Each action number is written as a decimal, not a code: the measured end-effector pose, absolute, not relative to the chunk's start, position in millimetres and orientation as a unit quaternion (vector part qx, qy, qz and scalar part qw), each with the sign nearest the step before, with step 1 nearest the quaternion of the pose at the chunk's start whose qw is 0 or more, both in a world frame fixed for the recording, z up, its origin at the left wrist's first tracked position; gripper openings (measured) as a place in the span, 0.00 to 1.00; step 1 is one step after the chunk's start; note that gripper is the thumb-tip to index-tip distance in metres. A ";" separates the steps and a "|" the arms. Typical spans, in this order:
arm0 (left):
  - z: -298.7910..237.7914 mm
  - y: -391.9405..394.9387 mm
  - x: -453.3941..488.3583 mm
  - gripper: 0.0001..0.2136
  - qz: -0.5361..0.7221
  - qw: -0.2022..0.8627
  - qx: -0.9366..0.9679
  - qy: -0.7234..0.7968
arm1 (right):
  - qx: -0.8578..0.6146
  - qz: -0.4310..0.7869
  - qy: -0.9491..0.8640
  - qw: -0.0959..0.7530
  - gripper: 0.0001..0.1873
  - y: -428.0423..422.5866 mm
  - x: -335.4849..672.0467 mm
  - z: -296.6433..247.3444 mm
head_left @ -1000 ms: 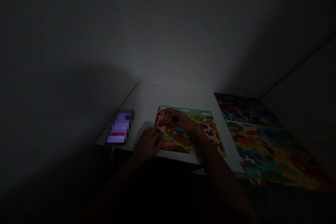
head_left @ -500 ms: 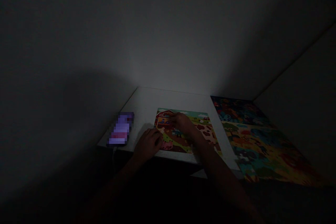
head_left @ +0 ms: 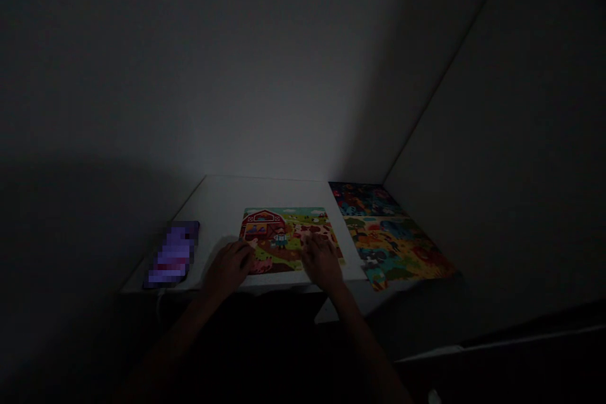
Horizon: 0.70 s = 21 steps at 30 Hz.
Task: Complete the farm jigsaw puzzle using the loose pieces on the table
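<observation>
Though dim, left hand (head_left: 227,268), right hand (head_left: 322,262) at one farm puzzle (head_left: 288,227)

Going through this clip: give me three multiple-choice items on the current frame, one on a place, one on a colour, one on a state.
1. What lies right of the farm jigsaw puzzle?
A) a blurred purple device
B) a large multicoloured puzzle
C) a desk lamp

2. What colour is the barn on the farm puzzle?
A) blue
B) green
C) red

3. How is the right hand placed?
A) lifted clear of the table
B) fingers spread over the farm puzzle's lower right
C) clasping the other hand

1: B, it lies just beyond the farm puzzle's right side.
2: C, its walls and roof show red.
3: B, the fingers lie on the puzzle.
</observation>
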<state>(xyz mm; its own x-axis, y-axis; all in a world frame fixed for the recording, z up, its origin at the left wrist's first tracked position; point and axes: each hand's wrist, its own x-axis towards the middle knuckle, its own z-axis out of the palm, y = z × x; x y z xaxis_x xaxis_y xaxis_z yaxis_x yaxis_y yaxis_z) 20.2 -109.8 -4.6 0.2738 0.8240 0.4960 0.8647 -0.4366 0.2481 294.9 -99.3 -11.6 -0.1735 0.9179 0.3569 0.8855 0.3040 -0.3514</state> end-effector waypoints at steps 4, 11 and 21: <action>1.9 -90.3 33.0 0.15 -0.287 0.045 -0.781 -0.553 | -0.594 0.039 -0.754 0.278 0.19 -99.9 296.2 -15.5; -4.9 -65.4 56.3 0.19 -0.158 0.085 -0.851 -0.494 | -0.605 0.069 -0.739 0.287 0.18 -100.6 294.7 -5.4; -24.1 -60.5 46.3 0.19 -0.127 0.116 -0.884 -0.434 | -0.596 0.097 -0.743 0.287 0.20 -105.8 298.6 -12.1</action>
<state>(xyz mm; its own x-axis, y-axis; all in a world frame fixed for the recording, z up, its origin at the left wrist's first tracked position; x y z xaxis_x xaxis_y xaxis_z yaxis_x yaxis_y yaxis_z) 46.3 -60.5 -24.1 0.5912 0.7380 0.3253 0.7970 -0.5964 -0.0955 298.6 -105.8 -12.1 -0.1237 0.9420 0.3120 0.8309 0.2702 -0.4864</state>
